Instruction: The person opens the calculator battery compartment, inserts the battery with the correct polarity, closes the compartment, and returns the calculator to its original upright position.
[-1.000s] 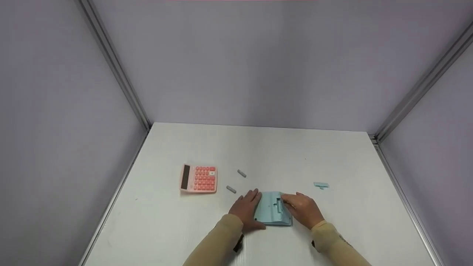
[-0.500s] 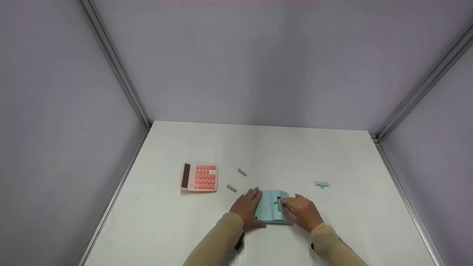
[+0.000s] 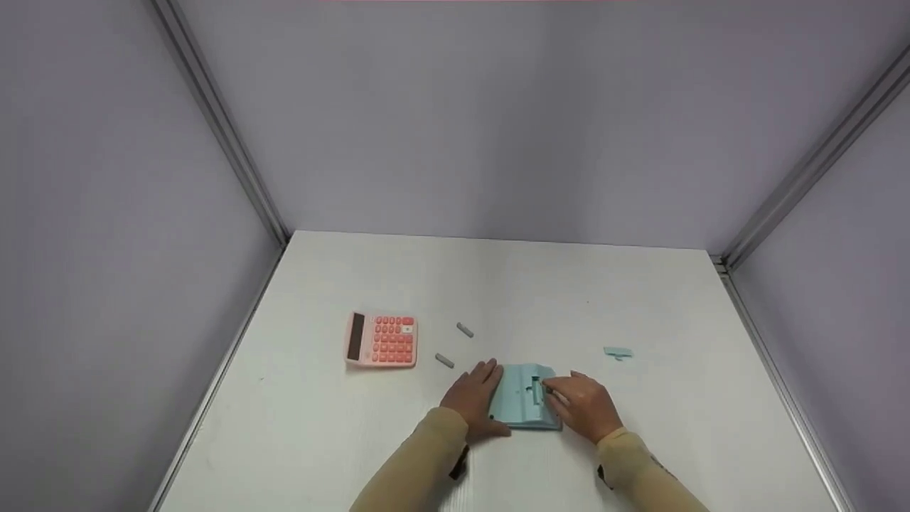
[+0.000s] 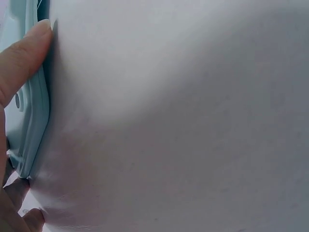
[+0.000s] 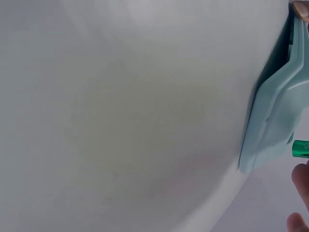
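A light-blue calculator (image 3: 513,398) lies face down on the table, its battery compartment (image 3: 536,390) uncovered. My left hand (image 3: 475,405) holds it by the edges, thumb along the near side and fingers at the left side. In the left wrist view that thumb (image 4: 26,58) rests against the calculator's rim. My right hand (image 3: 584,407) is at the compartment, pinching a small battery, whose green end (image 5: 300,149) shows in the right wrist view. The rest of the battery is out of frame there. A light-blue battery cover (image 3: 618,353) lies to the right.
Two grey batteries, a farther one (image 3: 465,330) and a nearer one (image 3: 444,360), lie left of the calculator. A pink calculator (image 3: 382,340) lies face up farther left. Grey panels (image 3: 455,121) wall in the white table (image 3: 320,441).
My right hand has shifted slightly at the compartment, its fingertips tilting with the battery. The left hand keeps its hold, and the loose things stay where they were.
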{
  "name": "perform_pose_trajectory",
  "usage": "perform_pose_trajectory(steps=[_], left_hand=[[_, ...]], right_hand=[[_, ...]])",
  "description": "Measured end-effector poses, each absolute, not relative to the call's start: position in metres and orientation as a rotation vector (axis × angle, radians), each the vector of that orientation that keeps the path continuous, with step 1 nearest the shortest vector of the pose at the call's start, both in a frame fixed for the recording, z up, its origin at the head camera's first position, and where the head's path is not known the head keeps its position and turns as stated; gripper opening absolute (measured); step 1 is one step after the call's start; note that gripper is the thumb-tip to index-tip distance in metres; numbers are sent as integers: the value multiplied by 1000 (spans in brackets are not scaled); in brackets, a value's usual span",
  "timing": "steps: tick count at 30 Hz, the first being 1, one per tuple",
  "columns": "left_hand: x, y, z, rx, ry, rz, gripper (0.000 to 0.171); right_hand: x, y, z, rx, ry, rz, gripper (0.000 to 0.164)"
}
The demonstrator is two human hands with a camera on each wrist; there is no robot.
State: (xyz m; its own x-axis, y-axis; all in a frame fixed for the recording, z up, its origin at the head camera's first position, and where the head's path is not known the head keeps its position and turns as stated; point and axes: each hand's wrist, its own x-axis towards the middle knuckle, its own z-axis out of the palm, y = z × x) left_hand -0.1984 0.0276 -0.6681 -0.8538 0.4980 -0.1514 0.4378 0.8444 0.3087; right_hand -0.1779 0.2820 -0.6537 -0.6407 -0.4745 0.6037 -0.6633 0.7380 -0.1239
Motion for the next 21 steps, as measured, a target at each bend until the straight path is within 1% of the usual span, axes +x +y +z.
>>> perform_pose_trajectory(steps=[8, 17, 21], left_hand=[[-199, 28, -665, 704, 2779, 399, 118], [-197, 27, -662, 741, 2782, 372, 117], [-198, 27, -664, 745, 2783, 381, 118]], right_hand=[[-178, 279, -651, 859, -2383, 423, 29], [-179, 279, -653, 869, -2367, 400, 34], [-179, 278, -653, 866, -2385, 397, 34]])
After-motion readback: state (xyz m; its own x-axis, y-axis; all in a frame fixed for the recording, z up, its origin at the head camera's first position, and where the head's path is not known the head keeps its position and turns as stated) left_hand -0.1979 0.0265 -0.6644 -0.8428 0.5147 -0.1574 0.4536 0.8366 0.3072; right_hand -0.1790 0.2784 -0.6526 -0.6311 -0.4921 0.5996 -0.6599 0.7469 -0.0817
